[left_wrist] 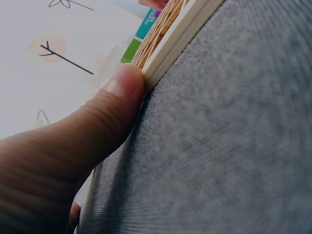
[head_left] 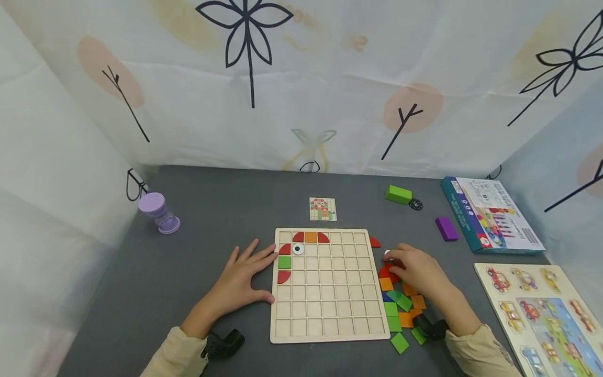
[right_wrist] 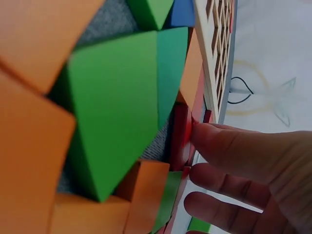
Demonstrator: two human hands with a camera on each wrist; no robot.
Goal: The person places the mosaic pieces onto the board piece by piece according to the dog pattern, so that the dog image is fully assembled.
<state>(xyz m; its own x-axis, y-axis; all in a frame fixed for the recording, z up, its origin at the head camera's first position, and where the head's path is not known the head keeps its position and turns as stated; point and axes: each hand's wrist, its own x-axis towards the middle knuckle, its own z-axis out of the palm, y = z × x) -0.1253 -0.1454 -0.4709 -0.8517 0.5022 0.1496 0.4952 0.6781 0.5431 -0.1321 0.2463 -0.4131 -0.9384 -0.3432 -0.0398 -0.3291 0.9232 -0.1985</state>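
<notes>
A pale wooden grid board [head_left: 330, 309] lies on the grey table. Along its upper left sit red quarter-round blocks [head_left: 284, 276], an orange square block [head_left: 311, 237], a green square block [head_left: 285, 262] and a white eye disc [head_left: 298, 248]. My left hand [head_left: 245, 277] is spread at the board's left side; its thumb [left_wrist: 124, 85] presses the edge. With bent fingers, my right hand [head_left: 416, 269] reaches among loose blocks beside the board. Its thumb [right_wrist: 214, 141] touches a red block [right_wrist: 181, 134]; the index fingertip is hidden, so a pinch cannot be confirmed.
Several loose green blocks [head_left: 392, 323] and orange blocks [head_left: 405, 319] lie right of the board. A small pattern card [head_left: 323, 209] is behind it. Further right are a purple block [head_left: 446, 229], a boxed set [head_left: 499, 214] and a picture puzzle [head_left: 542, 314]. An hourglass [head_left: 160, 212] stands left.
</notes>
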